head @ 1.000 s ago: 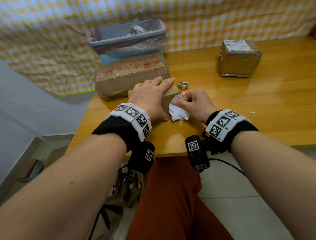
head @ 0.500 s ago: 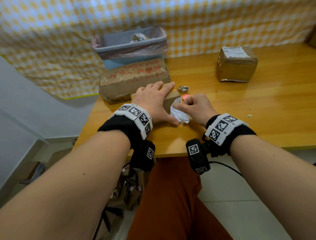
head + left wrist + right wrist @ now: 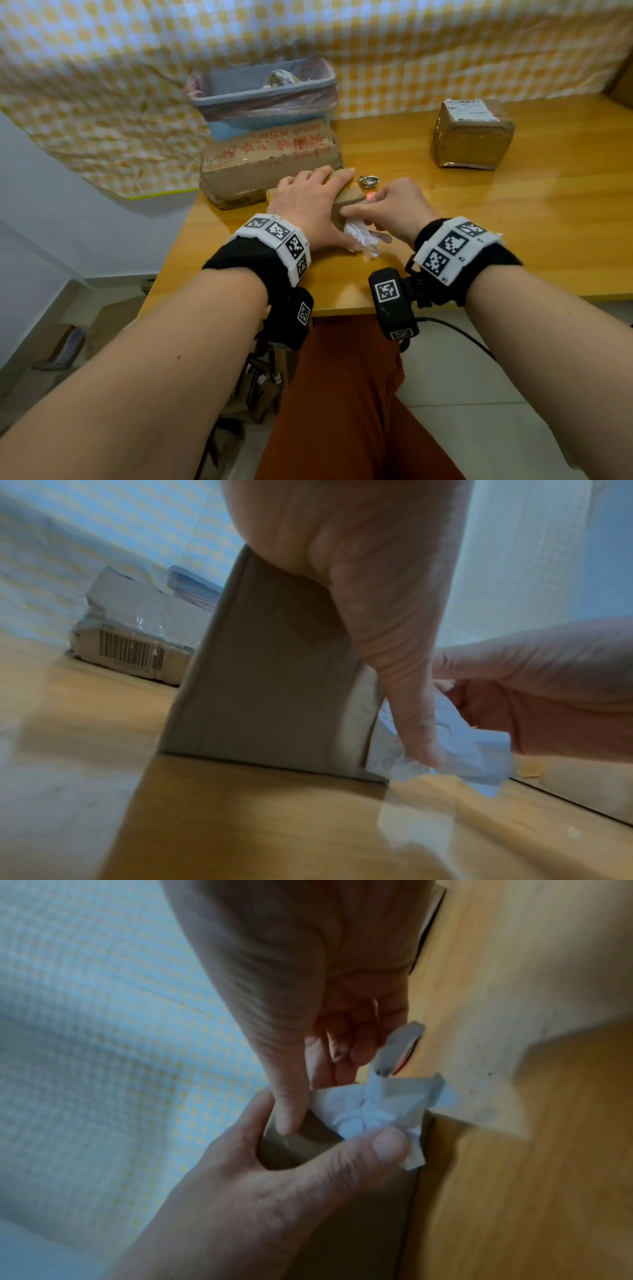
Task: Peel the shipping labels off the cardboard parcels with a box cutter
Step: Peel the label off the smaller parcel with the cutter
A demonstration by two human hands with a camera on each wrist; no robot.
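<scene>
A small brown cardboard parcel (image 3: 349,198) stands on the wooden table (image 3: 513,212). My left hand (image 3: 310,202) grips it from above, fingers over the top and thumb (image 3: 411,696) down its near side. A crumpled white shipping label (image 3: 361,234) hangs half peeled from the parcel's right face. My right hand (image 3: 364,212) pinches the label's upper part (image 3: 369,1110) between thumb and fingers, while the left thumb (image 3: 373,1148) presses its lower part. A grey and orange box cutter (image 3: 402,1047) shows just past the right fingers; whether they hold it is unclear.
A large flattened cardboard box (image 3: 270,164) lies just behind the parcel, with a blue lined bin (image 3: 263,92) behind that. Another taped parcel with a white label (image 3: 472,137) sits far right. A small crumpled scrap (image 3: 369,180) lies near the hands. The table's front edge is close.
My right hand has shifted a little left against the parcel's corner, still pinching the label. The left hand keeps its hold on the parcel.
</scene>
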